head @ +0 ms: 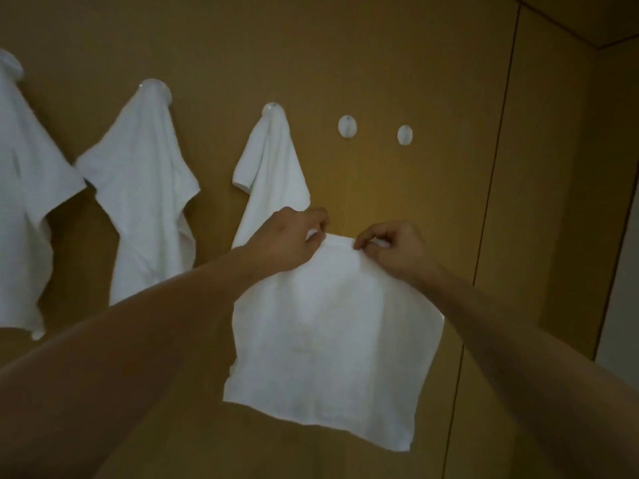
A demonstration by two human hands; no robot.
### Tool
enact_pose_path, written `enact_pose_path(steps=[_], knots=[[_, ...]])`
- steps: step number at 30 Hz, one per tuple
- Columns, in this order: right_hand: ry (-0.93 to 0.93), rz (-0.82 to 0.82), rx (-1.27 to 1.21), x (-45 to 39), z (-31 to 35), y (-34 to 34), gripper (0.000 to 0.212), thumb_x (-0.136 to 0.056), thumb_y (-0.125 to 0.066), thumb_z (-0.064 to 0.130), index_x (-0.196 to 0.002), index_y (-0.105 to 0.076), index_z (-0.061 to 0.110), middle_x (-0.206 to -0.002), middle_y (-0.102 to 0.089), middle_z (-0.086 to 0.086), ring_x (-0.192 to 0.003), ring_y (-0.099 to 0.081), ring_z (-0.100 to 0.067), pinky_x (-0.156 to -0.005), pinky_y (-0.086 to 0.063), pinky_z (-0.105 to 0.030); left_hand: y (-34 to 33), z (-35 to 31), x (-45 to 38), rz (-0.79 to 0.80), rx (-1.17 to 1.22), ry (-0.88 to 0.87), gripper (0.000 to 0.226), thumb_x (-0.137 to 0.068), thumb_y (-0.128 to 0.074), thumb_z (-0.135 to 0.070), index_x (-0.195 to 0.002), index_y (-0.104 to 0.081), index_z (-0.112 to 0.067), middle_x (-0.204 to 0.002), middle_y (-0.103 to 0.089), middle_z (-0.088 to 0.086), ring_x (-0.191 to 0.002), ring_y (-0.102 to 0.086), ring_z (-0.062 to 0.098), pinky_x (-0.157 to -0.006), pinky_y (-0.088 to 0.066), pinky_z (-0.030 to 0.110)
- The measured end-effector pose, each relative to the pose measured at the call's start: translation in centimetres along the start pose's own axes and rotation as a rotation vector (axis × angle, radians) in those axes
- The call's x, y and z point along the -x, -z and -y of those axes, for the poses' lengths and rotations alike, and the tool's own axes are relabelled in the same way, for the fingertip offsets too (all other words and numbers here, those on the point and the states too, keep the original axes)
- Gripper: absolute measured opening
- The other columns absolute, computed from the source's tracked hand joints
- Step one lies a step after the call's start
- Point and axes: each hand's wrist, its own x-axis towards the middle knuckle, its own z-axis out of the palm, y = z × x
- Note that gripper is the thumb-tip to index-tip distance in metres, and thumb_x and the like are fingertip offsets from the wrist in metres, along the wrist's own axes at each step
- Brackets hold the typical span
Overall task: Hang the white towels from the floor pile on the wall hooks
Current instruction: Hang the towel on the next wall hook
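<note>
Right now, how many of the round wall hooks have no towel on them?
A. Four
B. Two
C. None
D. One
B: two bare hooks, the nearer bare hook and the farther bare hook, show on the wall to the right of the three hung towels, while the left hand and right hand hold another white towel by its top edge below them.

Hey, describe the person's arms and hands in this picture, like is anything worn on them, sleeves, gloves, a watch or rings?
Both forearms are bare along all of their visible length, with no sleeve in view. The left hand and the right hand wear no gloves. No watch, bracelet or band shows at either wrist. No ring is visible, though the light is dim and the curled fingers are partly hidden.
</note>
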Motion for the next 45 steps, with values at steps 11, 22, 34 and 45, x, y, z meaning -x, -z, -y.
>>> enact_pose_path(steps=[11,22,34,45], knots=[[0.471,-0.111,0.353,-16.3,-8.2,6.9,0.019,-0.091,-0.063,0.034,-0.104,-0.076,0.037,-0.098,-0.075,0.018,-0.096,-0.069,-0.005,-0.084,-0.051,-0.023,-1.4,0.4,-13.7,-0.101,-0.424,-0.178,0.034,-0.096,-0.048,-0.025,-0.124,-0.066,-0.023,-0.080,-0.062,0.006,-0.067,-0.061,0.025,-0.060,-0.050,0.034],[0.503,-0.227,0.344,-27.4,-10.0,6.5,0.030,-0.096,-0.049,0.040,-0.118,-0.069,0.039,-0.103,-0.075,0.010,-0.097,-0.068,-0.019,-0.083,-0.052,-0.035,-1.8,4.3,-23.2,-0.101,-0.713,-0.095,0.041,-0.098,-0.035,-0.044,-0.135,-0.050,-0.032,-0.092,-0.050,0.005,-0.078,-0.056,0.030,-0.072,-0.050,0.042],[0.399,-0.165,-0.146,-31.5,-11.4,4.0,0.027,-0.096,-0.055,0.033,-0.116,-0.073,0.032,-0.112,-0.071,0.018,-0.107,-0.063,-0.001,-0.094,-0.052,-0.036,-5.7,8.3,-26.4,-0.374,-0.474,0.034,0.036,-0.100,-0.042,-0.036,-0.131,-0.059,-0.028,-0.090,-0.055,0.000,-0.081,-0.057,0.025,-0.073,-0.045,0.036],[0.448,-0.324,-0.226,-33.2,-11.0,3.9,0.015,-0.090,-0.063,0.019,-0.098,-0.075,0.022,-0.097,-0.072,0.013,-0.094,-0.066,-0.005,-0.088,-0.053,-0.036,-5.6,7.4,-28.1,-0.541,-0.420,-0.026,0.029,-0.092,-0.055,-0.019,-0.115,-0.073,-0.023,-0.081,-0.063,0.006,-0.075,-0.060,0.024,-0.069,-0.047,0.035]])
